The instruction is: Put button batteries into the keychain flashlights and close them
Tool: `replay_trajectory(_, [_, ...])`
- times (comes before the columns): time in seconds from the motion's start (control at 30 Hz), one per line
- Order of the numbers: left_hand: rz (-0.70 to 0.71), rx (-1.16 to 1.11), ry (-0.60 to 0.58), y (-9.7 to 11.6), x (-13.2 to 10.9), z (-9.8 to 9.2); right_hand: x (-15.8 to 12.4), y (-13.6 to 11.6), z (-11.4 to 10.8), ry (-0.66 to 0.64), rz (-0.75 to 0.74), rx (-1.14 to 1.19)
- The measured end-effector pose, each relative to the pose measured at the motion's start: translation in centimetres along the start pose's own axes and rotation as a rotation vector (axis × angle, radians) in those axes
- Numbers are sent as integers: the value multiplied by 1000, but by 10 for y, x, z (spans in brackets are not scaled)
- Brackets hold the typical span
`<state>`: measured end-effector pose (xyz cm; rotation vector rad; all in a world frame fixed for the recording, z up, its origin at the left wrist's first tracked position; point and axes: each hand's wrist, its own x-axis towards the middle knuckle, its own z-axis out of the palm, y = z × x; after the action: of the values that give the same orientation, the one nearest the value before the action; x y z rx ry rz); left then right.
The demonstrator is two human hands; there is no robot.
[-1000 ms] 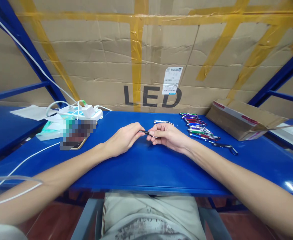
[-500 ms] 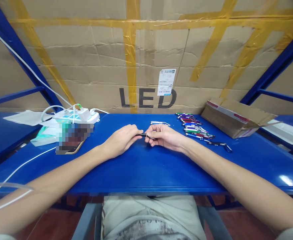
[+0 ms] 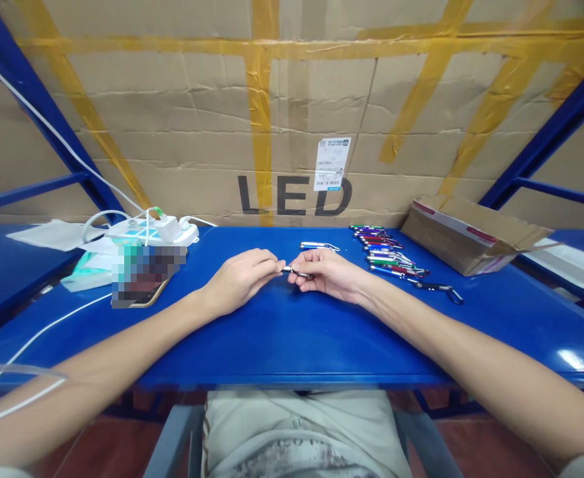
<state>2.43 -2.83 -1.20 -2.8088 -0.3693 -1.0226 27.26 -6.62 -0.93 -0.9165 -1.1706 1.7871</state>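
Above the middle of the blue table, my left hand pinches one end of a slim black pen-like tube with a carabiner clip. My right hand has its fingers closed on the other end. Little of the tube shows between the fingertips, and the grip covers much of the rest. A blue and silver pen-like tube with a clip lies just behind my right hand. Further right is a row of similar coloured tubes, with a black tube and its clip at the near end.
An opened cardboard box stands at the back right of the blue table. On the left lie a phone, a white power strip with cables and a green-white packet. A large LED-printed carton forms the back wall.
My left fingertips have slid slightly right along the black tube, so less of it shows between my hands. My right hand has barely moved.
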Motion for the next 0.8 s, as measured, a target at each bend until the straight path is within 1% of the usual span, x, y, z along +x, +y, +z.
replay_trajectory(0.1, [84,153,29,-2,-1,0,1,-1,0,15,38,53])
replay_trajectory(0.17, [132,216,49,-4,-3,0,0,-1,1,23,57,77])
replay_trajectory(0.37, [236,294,43,-7,-3,-2,-2,-3,2,10,89,106])
replay_trajectory(0.47, [247,307,57,-6,-3,-2,-1,-2,3,8,84,98])
replay_trajectory(0.53, [193,302,55,-6,-4,-1,-1,-1,3,14,51,81])
replay_trajectory(0.6, [89,248,26,-5,-4,1,0,-1,3,29,9,56])
replay_trajectory(0.67, [-12,108,3,-3,-3,2,0,0,3,40,-25,23])
replay_trajectory(0.73, [-93,-75,18,-1,-1,2,1,0,2,39,-62,-19])
replay_trajectory(0.8, [-192,-210,42,-1,2,3,1,1,1,32,-123,-91])
